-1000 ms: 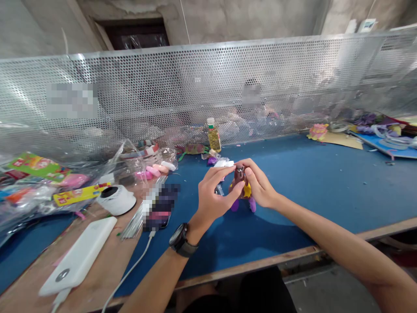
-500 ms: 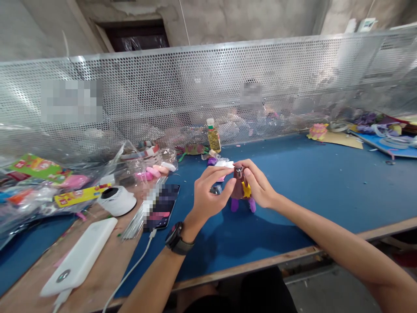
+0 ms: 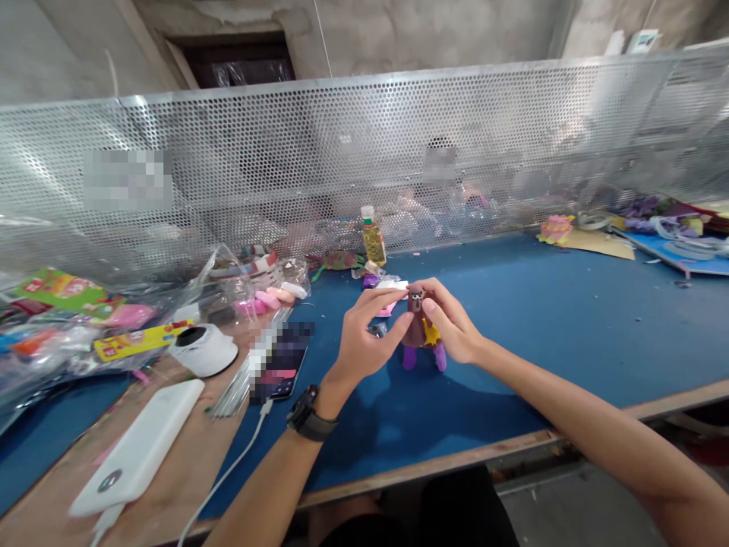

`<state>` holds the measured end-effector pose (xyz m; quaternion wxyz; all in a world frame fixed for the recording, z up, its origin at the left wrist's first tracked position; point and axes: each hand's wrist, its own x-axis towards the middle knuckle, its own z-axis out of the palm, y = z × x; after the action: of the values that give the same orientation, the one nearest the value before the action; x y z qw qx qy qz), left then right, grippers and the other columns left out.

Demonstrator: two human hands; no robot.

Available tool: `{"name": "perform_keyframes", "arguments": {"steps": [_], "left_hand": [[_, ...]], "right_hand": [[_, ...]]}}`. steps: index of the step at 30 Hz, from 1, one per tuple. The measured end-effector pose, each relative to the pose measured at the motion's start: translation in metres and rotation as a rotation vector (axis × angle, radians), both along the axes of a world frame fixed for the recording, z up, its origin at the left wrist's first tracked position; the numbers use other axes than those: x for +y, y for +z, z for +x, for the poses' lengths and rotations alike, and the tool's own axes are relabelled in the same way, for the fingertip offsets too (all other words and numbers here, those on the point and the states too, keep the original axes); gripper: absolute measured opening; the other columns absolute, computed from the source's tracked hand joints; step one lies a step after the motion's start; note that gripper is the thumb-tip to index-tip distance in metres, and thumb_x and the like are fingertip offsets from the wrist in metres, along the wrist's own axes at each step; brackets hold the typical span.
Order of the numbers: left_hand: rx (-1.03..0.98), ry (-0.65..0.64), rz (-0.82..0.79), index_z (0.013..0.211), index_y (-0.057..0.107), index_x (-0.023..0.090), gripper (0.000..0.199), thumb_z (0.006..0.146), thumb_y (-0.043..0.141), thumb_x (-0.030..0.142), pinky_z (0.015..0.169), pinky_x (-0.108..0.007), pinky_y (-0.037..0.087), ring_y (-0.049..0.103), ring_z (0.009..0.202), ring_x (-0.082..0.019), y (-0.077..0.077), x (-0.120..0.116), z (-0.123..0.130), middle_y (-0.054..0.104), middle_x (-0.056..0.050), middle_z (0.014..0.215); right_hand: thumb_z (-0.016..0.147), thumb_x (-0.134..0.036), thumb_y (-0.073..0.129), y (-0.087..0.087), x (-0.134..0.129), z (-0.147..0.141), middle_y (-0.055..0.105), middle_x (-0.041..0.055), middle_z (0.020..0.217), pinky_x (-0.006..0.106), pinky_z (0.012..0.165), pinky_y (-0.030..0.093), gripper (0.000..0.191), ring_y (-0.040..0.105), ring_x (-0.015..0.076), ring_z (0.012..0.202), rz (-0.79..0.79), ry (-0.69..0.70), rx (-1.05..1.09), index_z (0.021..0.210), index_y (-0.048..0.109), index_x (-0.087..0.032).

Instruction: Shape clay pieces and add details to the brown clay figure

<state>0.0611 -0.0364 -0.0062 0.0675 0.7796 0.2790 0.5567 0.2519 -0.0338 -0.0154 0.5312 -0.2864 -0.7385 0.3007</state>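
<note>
Both hands meet over a small clay figure (image 3: 420, 328) that stands upright on the blue surface (image 3: 541, 319), roughly in the middle of the view. The figure has a brown body and head, a yellow patch on its right side and two purple feet planted on the blue mat.

The left hand (image 3: 364, 342) comes in from the left with its fingers (image 3: 383, 296) closed narrowly on the figure: the thumb presses against the brown body while the forefinger reaches over toward the head. The right hand (image 3: 452, 323) mirrors it from the other side, thumb and forefinger pinched close on the figure's head and upper body (the exact contact spots are partly hidden by the fingers themselves). A dark wristwatch (image 3: 307, 414) sits on the left wrist.

Just behind the hands lie a few small white and purple clay scraps (image 3: 383, 287), and further back a small bottle of yellow liquid (image 3: 373, 237) stands upright near the perforated metal screen (image 3: 342, 152).

To the left, well apart from the figure, a phone (image 3: 282, 361) lies flat with a white cable (image 3: 228, 475) running from it toward the near edge, beside a white power bank (image 3: 140, 448) and a roll of white tape (image 3: 203, 348). Clear bags of coloured clay packets (image 3: 85, 319) pile up at the far left. At the far right of the surface lie paper craft pieces (image 3: 654, 228).
</note>
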Motion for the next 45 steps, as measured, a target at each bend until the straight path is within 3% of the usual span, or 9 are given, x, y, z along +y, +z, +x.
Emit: {"name": "perform_keyframes", "arguments": {"steps": [10, 13, 18, 23, 28, 30, 34, 40, 45], "left_hand": [[0.014, 0.052, -0.022, 0.118, 0.072, 0.021, 0.023, 0.095, 0.071, 0.022, 0.087, -0.031, 0.059, 0.070, 0.106, -0.019, -0.005, 0.003, 0.002, 0.077, -0.007, 0.114], [0.075, 0.068, -0.035, 0.116, 0.070, 0.021, 0.027, 0.091, 0.076, 0.027, 0.086, -0.033, 0.059, 0.070, 0.104, -0.021, -0.011, 0.008, -0.003, 0.076, -0.007, 0.111], [0.231, 0.015, -0.120, 0.112, 0.069, 0.022, 0.037, 0.084, 0.083, 0.040, 0.092, -0.039, 0.057, 0.070, 0.104, -0.024, -0.021, 0.017, -0.012, 0.075, -0.007, 0.110], [0.515, -0.004, -0.258, 0.117, 0.069, 0.023, 0.047, 0.082, 0.082, 0.050, 0.109, -0.045, 0.049, 0.062, 0.123, -0.029, -0.020, 0.028, -0.036, 0.071, -0.009, 0.128], [0.667, 0.281, -0.489, 0.115, 0.072, 0.020, 0.051, 0.083, 0.074, 0.060, 0.100, -0.045, 0.051, 0.062, 0.115, -0.034, -0.035, 0.050, -0.069, 0.070, -0.013, 0.119], [0.706, 0.272, -0.562, 0.107, 0.074, 0.020, 0.048, 0.085, 0.069, 0.062, 0.098, -0.043, 0.051, 0.064, 0.108, -0.032, -0.043, 0.057, -0.075, 0.070, -0.012, 0.113], [0.682, 0.207, -0.558, 0.102, 0.074, 0.021, 0.039, 0.092, 0.062, 0.056, 0.098, -0.038, 0.050, 0.064, 0.106, -0.028, -0.051, 0.061, -0.073, 0.069, -0.011, 0.111], [0.665, 0.187, -0.515, 0.097, 0.073, 0.019, 0.032, 0.101, 0.047, 0.036, 0.098, -0.038, 0.049, 0.064, 0.102, -0.025, -0.055, 0.064, -0.065, 0.069, -0.011, 0.103], [0.613, 0.181, -0.478, 0.094, 0.073, 0.019, 0.027, 0.100, 0.050, 0.032, 0.097, -0.039, 0.050, 0.065, 0.100, -0.025, -0.062, 0.069, -0.065, 0.070, -0.011, 0.101]], "right_hand": [[0.104, -0.065, 0.043, 0.001, 0.002, -0.002, 0.065, 0.0030, 0.089, 0.031, 0.066, 0.055, 0.047, 0.063, 0.0173, 0.075, -0.060, 0.011, 0.037, 0.121, 0.059, -0.023], [0.106, -0.062, 0.042, -0.002, 0.003, -0.002, 0.065, 0.0041, 0.095, 0.031, 0.069, 0.056, 0.046, 0.065, 0.0174, 0.080, -0.076, -0.005, 0.023, 0.124, 0.059, -0.023], [0.109, -0.056, 0.033, -0.008, 0.006, 0.002, 0.062, 0.0010, 0.084, 0.033, 0.068, 0.055, 0.046, 0.064, 0.0183, 0.075, -0.163, 0.091, -0.005, 0.134, 0.053, -0.023], [0.107, -0.046, 0.042, -0.011, 0.010, 0.012, 0.064, 0.0061, 0.105, 0.039, 0.080, 0.053, 0.038, 0.061, 0.0211, 0.088, 0.097, 0.023, -0.146, 0.134, 0.053, -0.023], [0.104, -0.040, 0.045, -0.008, 0.017, 0.019, 0.060, 0.0090, 0.121, 0.036, 0.074, 0.053, 0.038, 0.059, 0.0214, 0.090, 0.176, -0.070, -0.161, 0.138, 0.049, -0.023], [0.101, -0.043, 0.051, -0.006, 0.019, 0.021, 0.059, 0.0110, 0.126, 0.039, 0.082, 0.054, 0.041, 0.060, 0.0244, 0.100, 0.216, -0.026, -0.259, 0.136, 0.052, -0.022], [0.097, -0.048, 0.061, -0.007, 0.023, 0.021, 0.064, 0.0135, 0.127, 0.051, 0.104, 0.047, 0.033, 0.058, 0.0325, 0.121, 0.260, 0.064, -0.581, 0.111, 0.067, -0.020], [0.099, -0.047, 0.062, -0.015, 0.028, 0.017, 0.070, 0.0116, 0.125, 0.053, 0.102, 0.047, 0.031, 0.064, 0.0309, 0.113, 0.229, -0.009, -0.669, 0.114, 0.070, -0.022], [0.103, -0.046, 0.055, -0.009, 0.031, 0.020, 0.072, 0.0102, 0.121, 0.052, 0.101, 0.045, 0.027, 0.064, 0.0310, 0.115, 0.251, -0.091, -0.672, 0.113, 0.068, -0.024]]}}
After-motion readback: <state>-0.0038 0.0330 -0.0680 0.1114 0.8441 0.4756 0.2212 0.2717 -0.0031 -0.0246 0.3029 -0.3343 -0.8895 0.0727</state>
